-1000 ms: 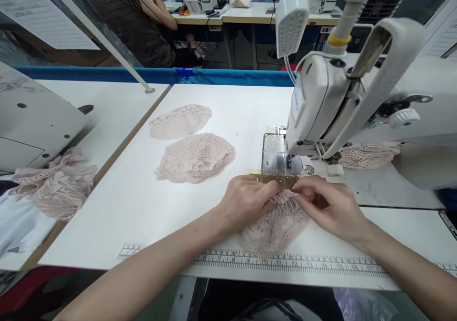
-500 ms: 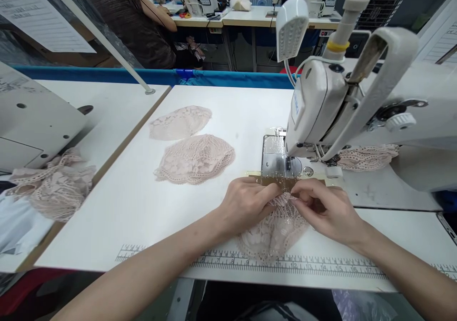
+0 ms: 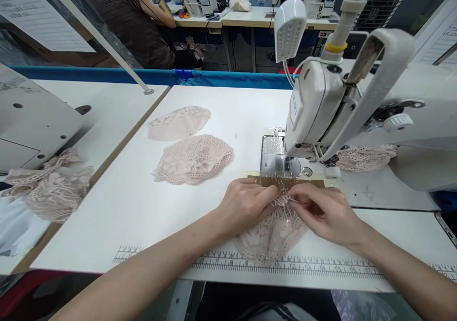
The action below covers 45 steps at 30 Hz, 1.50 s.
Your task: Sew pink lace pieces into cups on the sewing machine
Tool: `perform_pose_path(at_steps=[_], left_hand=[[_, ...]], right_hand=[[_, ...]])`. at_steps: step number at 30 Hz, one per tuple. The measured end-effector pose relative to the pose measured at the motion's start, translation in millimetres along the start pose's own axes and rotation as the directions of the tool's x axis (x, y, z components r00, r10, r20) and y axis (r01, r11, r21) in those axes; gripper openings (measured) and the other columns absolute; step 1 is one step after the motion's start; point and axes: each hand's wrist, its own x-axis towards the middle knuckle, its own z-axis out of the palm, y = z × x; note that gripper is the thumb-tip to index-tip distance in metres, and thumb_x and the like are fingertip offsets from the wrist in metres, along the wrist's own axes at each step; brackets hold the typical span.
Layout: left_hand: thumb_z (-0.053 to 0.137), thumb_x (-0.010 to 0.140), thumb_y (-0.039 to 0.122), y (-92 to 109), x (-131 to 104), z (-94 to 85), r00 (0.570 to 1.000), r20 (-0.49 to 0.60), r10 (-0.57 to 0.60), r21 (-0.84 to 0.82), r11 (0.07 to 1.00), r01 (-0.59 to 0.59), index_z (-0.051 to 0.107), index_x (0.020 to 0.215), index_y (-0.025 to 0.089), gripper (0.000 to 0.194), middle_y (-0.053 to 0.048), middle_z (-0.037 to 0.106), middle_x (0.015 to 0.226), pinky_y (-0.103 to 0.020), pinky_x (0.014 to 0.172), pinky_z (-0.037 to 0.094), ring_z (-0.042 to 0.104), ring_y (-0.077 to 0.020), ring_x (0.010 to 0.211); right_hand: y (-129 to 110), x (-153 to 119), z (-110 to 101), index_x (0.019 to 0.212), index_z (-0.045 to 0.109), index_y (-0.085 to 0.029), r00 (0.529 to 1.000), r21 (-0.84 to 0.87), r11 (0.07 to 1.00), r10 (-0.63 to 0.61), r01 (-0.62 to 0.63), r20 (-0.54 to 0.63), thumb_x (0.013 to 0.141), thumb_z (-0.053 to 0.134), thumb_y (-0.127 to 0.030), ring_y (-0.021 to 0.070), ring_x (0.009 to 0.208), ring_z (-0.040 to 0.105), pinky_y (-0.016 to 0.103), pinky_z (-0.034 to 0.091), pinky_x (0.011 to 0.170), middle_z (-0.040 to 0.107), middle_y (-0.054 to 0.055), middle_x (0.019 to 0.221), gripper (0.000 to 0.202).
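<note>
A pale pink lace piece point(image 3: 273, 237) lies on the white table in front of the sewing machine point(image 3: 314, 106). My left hand point(image 3: 248, 204) pinches its upper edge from the left, thumb and fingers together. From the right, my right hand point(image 3: 323, 211) grips the same edge between thumb and fingertips. Both hands are just short of the metal needle plate point(image 3: 273, 161), and the lace hangs toward the table's front edge. The fingers hide part of the held edge.
Two lace pieces point(image 3: 194, 159) lie flat to the left. More lace point(image 3: 367, 158) sits behind the machine's needle area. A lace bundle point(image 3: 59, 187) rests beside another machine at far left. A ruler strip point(image 3: 250, 263) runs along the front edge. A person point(image 3: 128, 21) sits beyond the blue divider.
My right hand has shifted very slightly toward the left and down, still on the lace edge. The left hand keeps its pinch. The view has moved a little.
</note>
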Motion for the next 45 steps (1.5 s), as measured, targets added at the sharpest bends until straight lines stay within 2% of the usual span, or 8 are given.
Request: perform_pose_path(at_steps=[9, 16, 22, 28, 31, 35, 39, 45], left_hand=[[0.051, 0.094, 0.022, 4.8, 1.8, -3.8, 0.995, -0.044, 0.092, 0.02, 0.996, -0.091, 0.054, 0.085, 0.016, 0.011, 0.009, 0.054, 0.05, -0.022, 0.04, 0.035, 0.045, -0.007, 0.039], [0.04, 0.091, 0.014, 12.0, -3.1, 3.6, 0.999, -0.013, 0.037, -0.121, 0.992, -0.038, 0.049, 0.117, 0.012, 0.027, 0.011, 0.048, 0.048, -0.021, 0.042, 0.039, 0.042, -0.008, 0.038], [0.045, 0.089, 0.014, 11.2, -3.4, 3.1, 0.999, -0.05, 0.019, -0.105, 0.994, -0.024, 0.055, 0.097, 0.013, 0.014, 0.007, 0.056, 0.054, -0.022, 0.045, 0.043, 0.047, -0.0076, 0.043], [0.046, 0.086, 0.008, 10.5, -5.6, 3.5, 0.995, -0.089, 0.053, -0.099, 0.993, -0.062, 0.057, 0.112, 0.014, 0.029, 0.01, 0.053, 0.048, -0.021, 0.042, 0.038, 0.041, -0.0072, 0.038], [0.052, 0.084, 0.01, 16.1, -1.8, -3.7, 0.997, -0.017, -0.079, -0.262, 0.962, 0.072, 0.065, 0.093, 0.017, 0.016, 0.005, 0.065, 0.059, -0.021, 0.048, 0.045, 0.055, -0.0079, 0.046], [0.062, 0.087, 0.023, 24.4, 8.8, -16.1, 0.905, 0.367, -0.214, -0.588, 0.701, 0.404, 0.069, 0.084, 0.019, 0.009, 0.004, 0.071, 0.069, -0.017, 0.046, 0.044, 0.06, -0.0079, 0.053], [0.065, 0.087, 0.028, 21.8, 13.4, -7.3, 0.859, 0.394, -0.327, -0.306, 0.835, 0.458, 0.068, 0.074, 0.018, 0.017, 0.005, 0.062, 0.054, -0.021, 0.044, 0.037, 0.05, -0.0089, 0.044], [0.071, 0.082, 0.031, 17.2, 11.5, 9.1, 0.949, 0.13, -0.288, 0.119, 0.954, 0.274, 0.054, 0.121, 0.013, 0.046, -0.008, 0.07, 0.102, -0.038, 0.075, 0.047, 0.064, -0.023, 0.088]], right_hand=[[0.6, 0.4, -2.7, 0.098, 0.063, -0.015, 0.972, -0.183, 0.972, -0.175, 0.145, -0.155, 0.085, 0.06, -0.006, 0.0062, 0.055, 0.059, 0.017, 0.05, 0.053, 0.067, -0.003, 0.066, 0.017], [-3.2, 1.9, -15.8, 0.077, 0.07, -0.014, 0.795, -0.517, 0.669, -0.605, 0.534, 0.038, 0.075, 0.07, -0.003, 0.011, 0.056, 0.06, 0.022, 0.05, 0.048, 0.065, -0.001, 0.059, 0.011], [-6.2, 0.9, -17.8, 0.076, 0.071, -0.009, 0.752, -0.52, 0.613, -0.654, 0.594, 0.088, 0.07, 0.074, -0.003, 0.0095, 0.054, 0.056, 0.022, 0.046, 0.044, 0.063, 0.0, 0.058, 0.009], [-6.8, -2.1, -16.9, 0.08, 0.069, -0.007, 0.751, -0.499, 0.616, -0.651, 0.609, 0.113, 0.073, 0.073, -0.005, 0.0106, 0.054, 0.058, 0.024, 0.045, 0.044, 0.063, 0.0, 0.058, 0.008], [-12.3, -1.8, -22.9, 0.083, 0.066, -0.01, 0.838, -0.384, 0.766, -0.544, 0.516, 0.04, 0.081, 0.064, -0.004, 0.0084, 0.051, 0.056, 0.022, 0.044, 0.044, 0.063, -0.002, 0.057, 0.007], [-17.8, 2.1, -33.1, 0.088, 0.065, -0.02, 0.994, 0.074, 0.995, -0.077, 0.072, 0.072, 0.09, 0.059, -0.016, 0.0046, 0.048, 0.052, 0.016, 0.043, 0.044, 0.06, -0.007, 0.057, 0.007], [-6.5, 8.2, -26.9, 0.081, 0.067, -0.019, 0.929, 0.113, 0.933, 0.317, -0.341, 0.193, 0.089, 0.06, -0.025, 0.0075, 0.046, 0.05, 0.019, 0.041, 0.044, 0.051, -0.006, 0.052, 0.013], [21.0, 9.7, -2.2, 0.09, 0.07, -0.019, 0.885, -0.134, 0.889, 0.452, -0.437, 0.109, 0.092, 0.053, -0.026, 0.0105, 0.049, 0.055, 0.022, 0.039, 0.049, 0.061, -0.003, 0.056, 0.018]])
